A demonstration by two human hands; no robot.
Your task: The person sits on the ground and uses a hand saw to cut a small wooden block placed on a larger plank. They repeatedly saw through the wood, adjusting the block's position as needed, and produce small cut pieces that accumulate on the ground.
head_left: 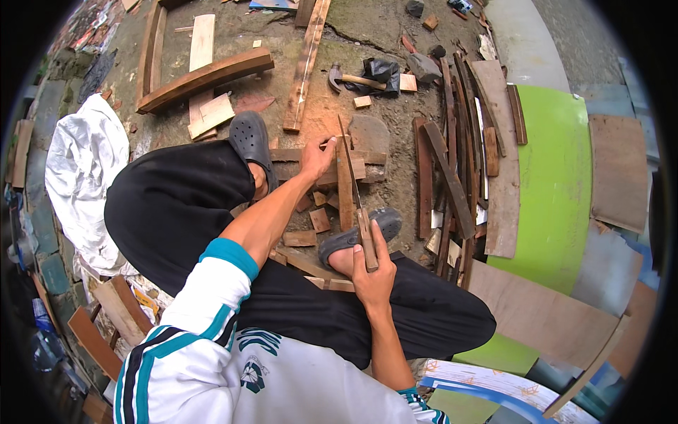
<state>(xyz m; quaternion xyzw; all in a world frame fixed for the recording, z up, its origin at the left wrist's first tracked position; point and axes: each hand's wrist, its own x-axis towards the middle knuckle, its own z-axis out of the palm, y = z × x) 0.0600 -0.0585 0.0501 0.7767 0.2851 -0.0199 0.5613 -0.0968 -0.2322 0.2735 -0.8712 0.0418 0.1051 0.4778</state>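
Note:
A handsaw (366,240) with a wooden handle and a long thin dark blade is in my right hand (374,275), its tip pointing away from me. Just left of the blade lies a narrow wooden strip (345,187), resting across a low wooden block (360,169) between my feet. My left hand (318,158) is beside the strip's far end, fingers curled and thumb and forefinger close together. Whatever it may be pinching is too small to tell. Several small wood offcuts (320,220) are scattered on the ground near the strip.
A claw hammer (360,81) lies beyond the block, by a black plastic bag (381,71). Farther left stands a wooden frame (205,81); a long board (307,67) reaches away. Dark wood strips (452,177) are piled right, beside a green panel (554,184). White cloth (86,177) lies left.

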